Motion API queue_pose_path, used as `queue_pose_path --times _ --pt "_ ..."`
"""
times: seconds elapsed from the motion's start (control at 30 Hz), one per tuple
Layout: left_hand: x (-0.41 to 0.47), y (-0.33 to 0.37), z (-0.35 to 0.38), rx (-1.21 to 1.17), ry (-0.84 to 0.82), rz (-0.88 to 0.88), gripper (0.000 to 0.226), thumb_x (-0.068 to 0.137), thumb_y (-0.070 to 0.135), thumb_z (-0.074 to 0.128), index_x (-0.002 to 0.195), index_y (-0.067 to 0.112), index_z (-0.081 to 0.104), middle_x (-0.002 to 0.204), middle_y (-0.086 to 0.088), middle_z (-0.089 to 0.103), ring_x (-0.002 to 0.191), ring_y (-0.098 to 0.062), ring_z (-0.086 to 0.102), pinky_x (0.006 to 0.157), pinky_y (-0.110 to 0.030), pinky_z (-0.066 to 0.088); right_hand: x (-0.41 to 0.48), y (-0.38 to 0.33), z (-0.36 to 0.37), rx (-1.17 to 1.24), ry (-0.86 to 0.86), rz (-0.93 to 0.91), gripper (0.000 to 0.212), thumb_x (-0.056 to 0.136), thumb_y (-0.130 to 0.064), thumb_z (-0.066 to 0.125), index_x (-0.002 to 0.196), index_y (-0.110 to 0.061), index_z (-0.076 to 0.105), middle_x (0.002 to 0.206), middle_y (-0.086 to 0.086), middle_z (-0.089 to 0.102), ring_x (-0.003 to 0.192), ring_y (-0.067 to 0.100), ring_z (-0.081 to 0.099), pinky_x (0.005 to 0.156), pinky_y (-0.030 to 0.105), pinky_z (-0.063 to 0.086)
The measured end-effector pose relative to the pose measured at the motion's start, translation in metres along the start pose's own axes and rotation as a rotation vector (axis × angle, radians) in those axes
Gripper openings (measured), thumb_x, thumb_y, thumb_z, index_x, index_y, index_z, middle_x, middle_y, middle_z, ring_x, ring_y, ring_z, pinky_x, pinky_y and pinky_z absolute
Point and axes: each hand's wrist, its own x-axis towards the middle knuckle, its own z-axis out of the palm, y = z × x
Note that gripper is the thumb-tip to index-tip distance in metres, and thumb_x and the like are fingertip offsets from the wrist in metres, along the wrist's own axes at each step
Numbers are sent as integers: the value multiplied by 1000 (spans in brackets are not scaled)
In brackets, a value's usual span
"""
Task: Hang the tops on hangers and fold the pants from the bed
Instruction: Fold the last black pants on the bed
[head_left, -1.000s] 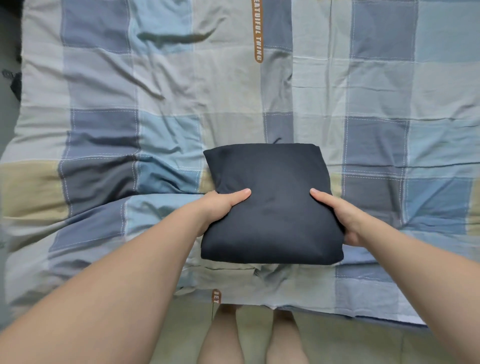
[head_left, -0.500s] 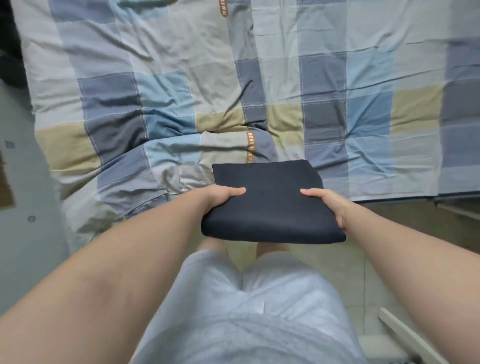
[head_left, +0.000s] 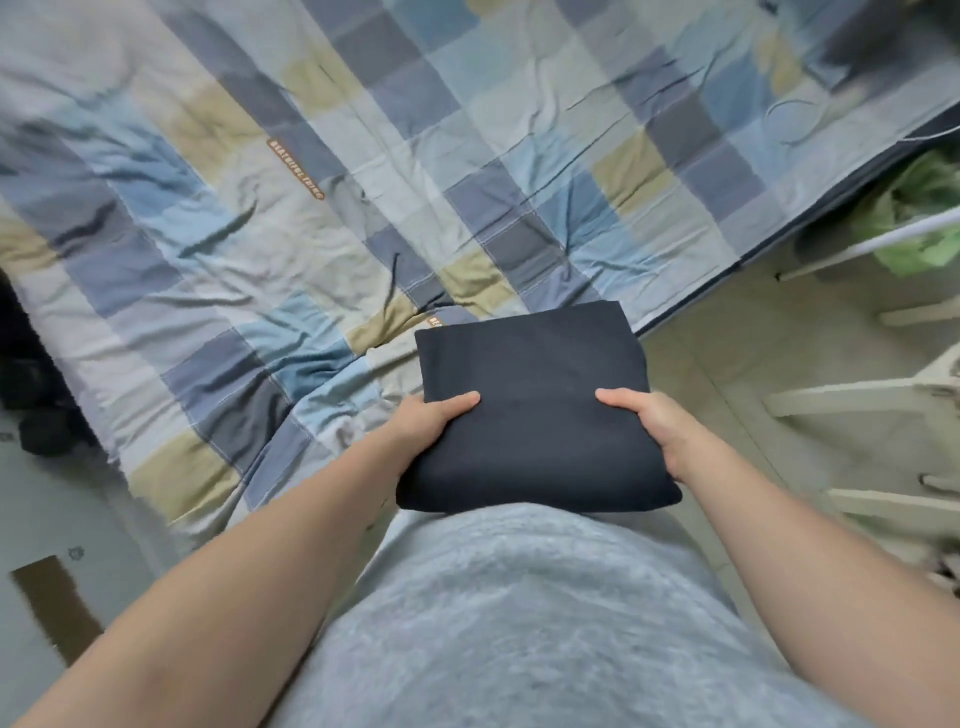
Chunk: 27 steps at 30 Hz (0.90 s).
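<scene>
A folded square of dark navy pants (head_left: 535, 405) is held level in front of my waist, over the bed's near corner and the floor. My left hand (head_left: 426, 421) grips its left edge, thumb on top and fingers underneath. My right hand (head_left: 649, 423) grips the right edge the same way. The bed (head_left: 311, 171) with its blue, grey and tan checked cover fills the upper left of the view. No other garments lie on the part of the bed that shows.
White bars of a rack (head_left: 857, 400) stand to the right over the tiled floor. A green bag (head_left: 919, 218) sits beyond them at the bed's edge. Dark items (head_left: 36, 395) lie on the floor at the far left. A brown patch (head_left: 52, 603) marks the floor lower left.
The folded pants were lifted off the bed and carried toward my body. The view has swung to the right, bringing the white rack and floor into sight.
</scene>
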Motion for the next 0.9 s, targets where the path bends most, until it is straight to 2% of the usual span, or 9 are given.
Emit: queue_pose_path --times 0.07,0.17,0.2,0.33,0.5,0.6,0.67,0.73,0.9 --pt "-8 12 17 47 -5 79 33 74 42 87 91 24 66 69 14 74 62 -8 73 48 -17 53 -17 5 -18 72 30 -90 39 83 -19 76 120 -10 67 107 10 76 97 31 73 85 41 57" --pt "-21 33 52 121 -74 170 50 72 47 87 112 21 70 99 5 78 88 -18 75 84 -35 60 -43 13 -53 202 106 -194 38 80 -16 79 115 -10 65 105 10 77 88 28 75 75 37 58" --pt "-26 41 67 134 -103 201 55 70 48 88 114 21 70 102 4 78 92 -19 75 88 -38 59 -52 16 -67 247 128 -221 39 79 -16 80 115 -10 65 104 9 77 88 28 76 73 36 58" --pt "-45 74 140 219 -176 333 64 55 54 88 110 24 72 101 7 78 90 -14 75 82 -35 60 -85 29 -131 360 158 -346 37 83 -14 76 118 -12 66 106 5 77 92 25 75 70 33 58" --pt "-73 100 256 362 -279 479 52 64 50 87 106 24 74 100 6 78 91 -14 75 80 -33 59 -128 55 -233 479 203 -495 36 87 -9 71 122 -18 64 112 1 76 99 22 74 80 36 56" --pt "-95 101 335 407 -337 574 37 73 40 87 104 24 74 98 7 78 90 -12 75 68 -22 58 -154 77 -304 526 228 -548 39 86 -11 73 124 -18 64 115 1 75 102 22 73 82 37 56" --pt "-114 99 388 447 -382 627 42 69 47 86 104 27 74 99 10 78 91 -10 74 70 -22 57 -171 94 -351 561 264 -580 41 85 -11 73 124 -18 64 115 1 75 102 22 73 82 37 56" --pt "-132 95 442 482 -429 672 48 63 52 85 104 30 74 101 10 77 94 -11 74 75 -25 58 -189 112 -397 611 310 -612 43 82 -10 75 124 -17 64 115 3 75 103 23 73 82 36 56" --pt "-174 89 572 576 -575 779 42 65 50 85 103 36 73 102 14 77 92 -5 73 68 -17 57 -234 158 -492 763 443 -696 57 67 -13 82 121 -18 66 114 3 75 103 23 73 78 34 57"
